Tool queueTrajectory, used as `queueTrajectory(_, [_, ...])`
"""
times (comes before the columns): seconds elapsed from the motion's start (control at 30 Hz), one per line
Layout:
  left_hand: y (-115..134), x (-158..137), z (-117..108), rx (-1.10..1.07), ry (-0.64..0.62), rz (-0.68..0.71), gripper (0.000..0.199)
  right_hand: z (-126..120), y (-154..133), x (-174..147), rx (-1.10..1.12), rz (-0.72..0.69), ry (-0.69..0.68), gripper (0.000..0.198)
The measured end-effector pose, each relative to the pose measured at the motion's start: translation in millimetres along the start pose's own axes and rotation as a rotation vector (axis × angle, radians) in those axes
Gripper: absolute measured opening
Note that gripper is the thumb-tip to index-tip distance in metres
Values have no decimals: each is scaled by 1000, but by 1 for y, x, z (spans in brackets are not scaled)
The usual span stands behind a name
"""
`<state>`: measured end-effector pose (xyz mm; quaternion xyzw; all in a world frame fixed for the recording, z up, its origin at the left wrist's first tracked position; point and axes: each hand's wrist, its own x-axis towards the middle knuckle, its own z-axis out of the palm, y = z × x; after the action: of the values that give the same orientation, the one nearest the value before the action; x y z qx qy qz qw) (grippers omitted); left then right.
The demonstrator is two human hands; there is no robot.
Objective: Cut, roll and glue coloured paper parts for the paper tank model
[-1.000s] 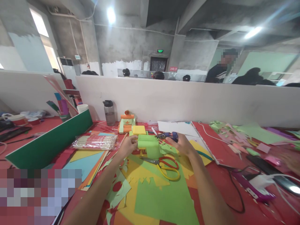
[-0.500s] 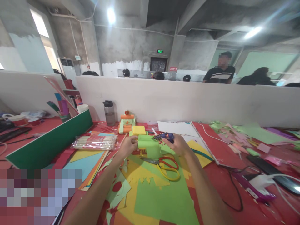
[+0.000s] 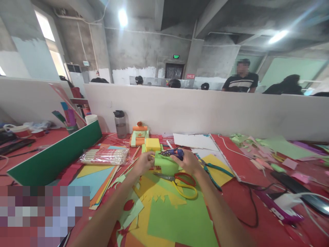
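Grey concrete walls [image 3: 144, 48] rise past a white partition [image 3: 195, 109] along the far edge of the red desk [image 3: 246, 168] I watch through the head camera. Midway between the desk's sides, nearer the far edge than the near one, I see the green paper piece [image 3: 168, 166]. My left hand [image 3: 144, 164] pinches its left end between thumb and fingers. My right hand [image 3: 189, 161], apart from the left, is wrapped around the glue gun [image 3: 178, 154], its nozzle pointing left over the piece; whether the tip touches, I cannot tell.

A yellow block [image 3: 152, 144] sits just beyond the piece, towards the far edge. On the near side, scissors [image 3: 183, 185] lie across green and yellow sheets [image 3: 180, 219]; to the right, pliers [image 3: 219, 167] rest spread on yellow paper [image 3: 218, 176]. Against the far edge I make out a bottle [image 3: 120, 127] and an orange-and-green model [image 3: 139, 134].
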<state>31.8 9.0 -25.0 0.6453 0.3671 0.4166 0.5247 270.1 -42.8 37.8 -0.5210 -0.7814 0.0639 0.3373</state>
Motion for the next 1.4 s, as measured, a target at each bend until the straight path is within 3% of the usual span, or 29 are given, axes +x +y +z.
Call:
queueTrajectory(0.17, [-5, 2, 1, -18, -28, 13, 35, 0, -3, 0, -3, 0, -10, 27])
queueTrajectory(0.5, [13, -3, -6, 76, 31, 6, 28, -20, 17, 1, -24, 72, -35, 37])
queueTrajectory(0.63, [11, -2, -10, 61, 31, 41, 26, -30, 24, -3, 115, 78, 20, 36])
queueTrajectory(0.73, [10, -1, -14, 75, 30, 52, 27, -34, 31, -5, 283, 160, 59, 41])
queueTrajectory(1.0, [17, -3, -16, 117, 36, 99, 23, -29, 36, -6, 698, 230, -126, 54])
queueTrajectory(1.13, [20, -4, -16, 27, 19, 98, 25, -36, 30, -11, 782, 222, -83, 43])
queueTrajectory(1.27, [23, -5, -16, -20, 52, 89, 29, -41, 34, -12, 773, 338, 87, 32])
queueTrajectory(1.33, [23, -5, -16, -55, 54, 83, 31, -39, 42, -9, 698, 411, 173, 31])
queueTrajectory(1.4, [23, -5, -17, -86, 55, 77, 33, -35, 51, -6, 475, 461, 170, 25])
